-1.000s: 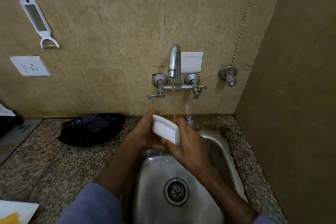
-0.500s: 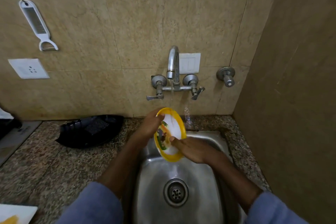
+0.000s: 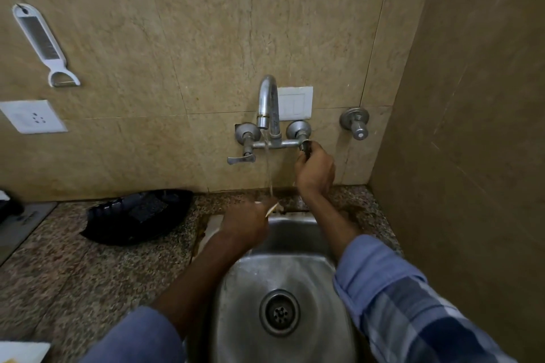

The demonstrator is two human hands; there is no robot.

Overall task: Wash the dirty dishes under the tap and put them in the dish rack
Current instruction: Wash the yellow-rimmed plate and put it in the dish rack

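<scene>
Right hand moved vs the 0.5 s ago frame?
Yes. The right hand rose from over the sink up to the tap's right handle, which its fingers now grip.

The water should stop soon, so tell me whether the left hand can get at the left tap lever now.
Likely not yet: the left tap lever juts out unobstructed above the left hand, but that hand holds the plate.

Right hand [image 3: 314, 168] on tap handle [image 3: 305, 146]
</scene>
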